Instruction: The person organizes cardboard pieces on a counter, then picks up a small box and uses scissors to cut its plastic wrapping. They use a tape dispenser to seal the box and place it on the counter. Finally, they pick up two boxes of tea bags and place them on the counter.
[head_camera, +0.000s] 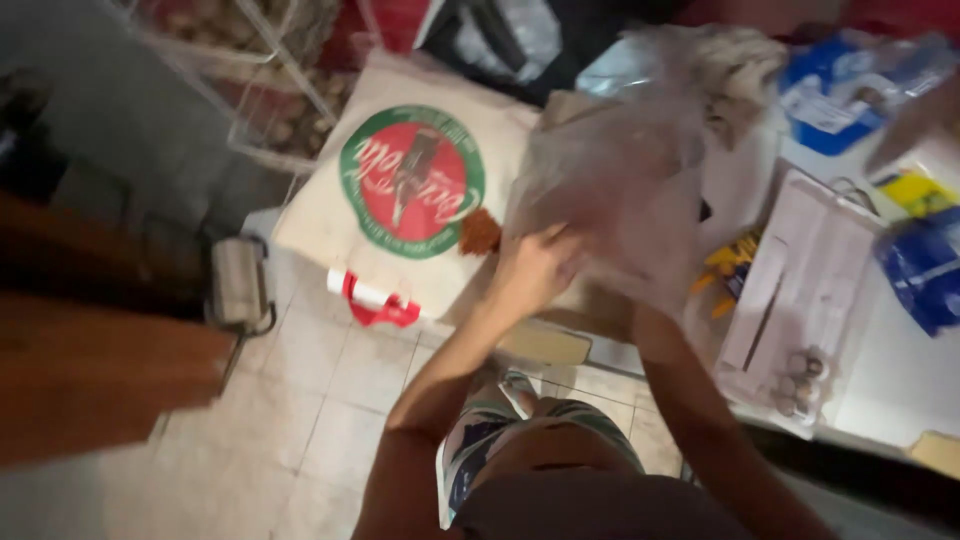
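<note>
A large clear plastic bag (625, 190) hangs crumpled in the middle of the head view, over a stack of goods. My left hand (535, 265) grips its lower left edge. My right forearm (690, 400) rises from below, and the right hand is hidden inside or behind the plastic. Just left of the bag lies a cream sack (400, 190) with a round red and green print, a small brown lump (480, 232) resting on its right edge. The picture is blurred by motion.
A white and red bottle (372, 298) lies below the sack. White packages (800, 290) and blue packets (925, 265) crowd the right side. A wire rack (270, 90) stands at top left, a brown wooden surface (90, 380) at left. Pale floor tiles (300, 400) lie underfoot.
</note>
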